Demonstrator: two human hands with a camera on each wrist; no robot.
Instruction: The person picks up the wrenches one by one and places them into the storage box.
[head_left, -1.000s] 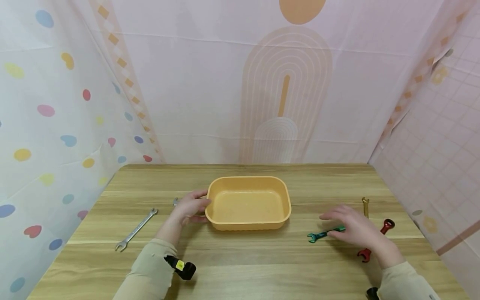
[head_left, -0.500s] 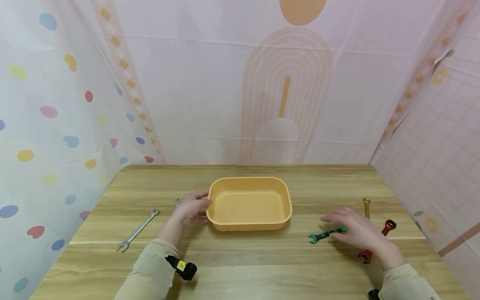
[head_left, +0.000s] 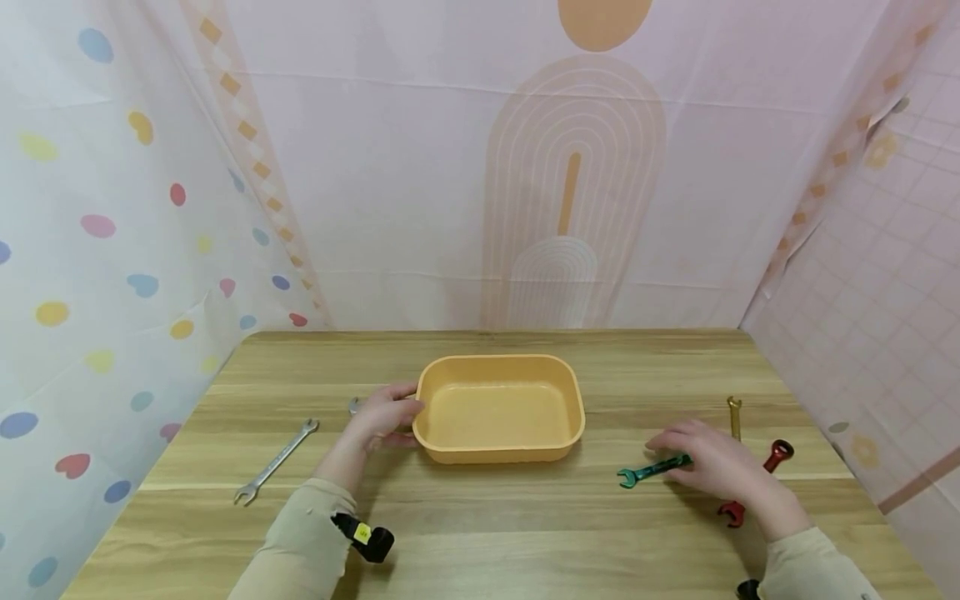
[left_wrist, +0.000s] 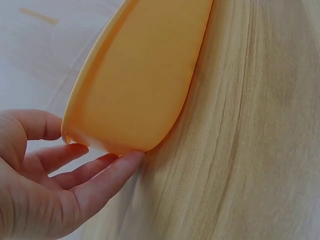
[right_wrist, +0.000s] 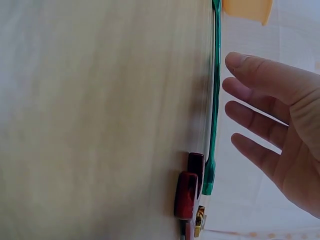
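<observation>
Head view: the left hand point(head_left: 381, 414) rests against the left end wall of the orange tray point(head_left: 498, 449), which sits on the wooden desk point(head_left: 480, 517) near its centre. Left wrist view: the fingers point(left_wrist: 107, 172) lie nearly straight along the tray's point(left_wrist: 140, 85) lower corner, thumb over the rim; the tray is touched, not gripped.

The right hand point(head_left: 716, 465) hovers over the shaft of the green wrench point(head_left: 645, 471), which lies flat on the desk, well to the right of the tray. Right wrist view: the fingers point(right_wrist: 260, 107) are extended and spread, clear of the green wrench point(right_wrist: 215, 100) (a gap shows between them), so this hand holds nothing.

A red wrench point(head_left: 772, 457) lies just right of that hand, partly hidden by it, and a gold wrench point(head_left: 733, 414) lies just behind. A silver wrench point(head_left: 274, 461) lies near the desk's left edge, well apart from the tray.
</observation>
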